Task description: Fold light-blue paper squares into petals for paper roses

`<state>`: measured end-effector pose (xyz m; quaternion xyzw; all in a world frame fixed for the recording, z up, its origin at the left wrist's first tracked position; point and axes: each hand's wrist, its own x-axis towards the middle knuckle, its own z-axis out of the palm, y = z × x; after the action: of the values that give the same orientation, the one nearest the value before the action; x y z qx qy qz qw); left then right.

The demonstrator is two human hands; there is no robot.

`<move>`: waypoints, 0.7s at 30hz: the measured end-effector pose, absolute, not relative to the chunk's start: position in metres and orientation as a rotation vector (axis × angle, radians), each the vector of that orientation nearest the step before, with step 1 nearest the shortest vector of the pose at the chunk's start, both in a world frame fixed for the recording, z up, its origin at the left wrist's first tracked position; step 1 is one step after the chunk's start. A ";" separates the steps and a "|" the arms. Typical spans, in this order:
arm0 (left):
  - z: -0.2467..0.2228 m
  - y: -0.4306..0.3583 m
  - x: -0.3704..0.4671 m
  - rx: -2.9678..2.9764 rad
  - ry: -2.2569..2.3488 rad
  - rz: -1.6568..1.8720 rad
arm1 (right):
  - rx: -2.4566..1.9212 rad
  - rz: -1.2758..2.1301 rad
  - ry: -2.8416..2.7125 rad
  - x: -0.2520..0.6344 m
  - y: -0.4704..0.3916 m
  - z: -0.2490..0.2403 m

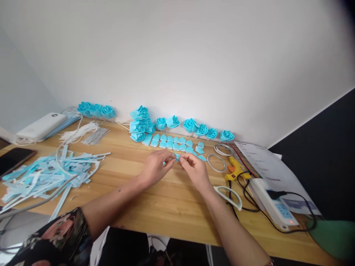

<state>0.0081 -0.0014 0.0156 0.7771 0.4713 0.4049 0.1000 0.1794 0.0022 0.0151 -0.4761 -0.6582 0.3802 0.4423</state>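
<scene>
Over the middle of the wooden table point(166, 199), my left hand point(157, 165) and my right hand point(195, 170) meet at a small blue petal piece point(176, 157). Each hand pinches one side of it between thumb and fingers. Just beyond my fingertips lie rows of cut blue petals point(175, 146). Behind those, a stack of blue paper flowers point(140, 125) and a line of single blue flowers point(190, 125) rest near the wall.
At left are blue and white paper strips point(47, 177), a phone point(16, 160), a white device point(41, 126) and wire stems point(95, 136). On the right lie tape rolls point(216, 163), a yellow glue gun point(236, 170), scissors point(230, 197) and a corded power strip point(273, 207).
</scene>
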 end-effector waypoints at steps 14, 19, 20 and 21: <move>0.011 -0.002 0.009 2.223 1.423 1.152 | -1.215 0.802 -1.754 0.176 -0.001 0.016; 0.010 -0.002 0.009 2.207 1.396 1.154 | -1.209 0.732 -1.783 0.175 -0.002 0.016; 0.010 -0.002 0.009 2.210 1.390 1.155 | -1.210 0.727 -1.786 0.176 -0.002 0.015; 0.010 -0.002 0.009 2.213 1.384 1.160 | -1.211 0.725 -1.787 0.176 -0.002 0.015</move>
<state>0.0091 -0.0015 0.0101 0.7669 0.4797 0.4019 0.1422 0.1756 -0.0021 0.0153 -0.4830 -0.7127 0.2890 0.4187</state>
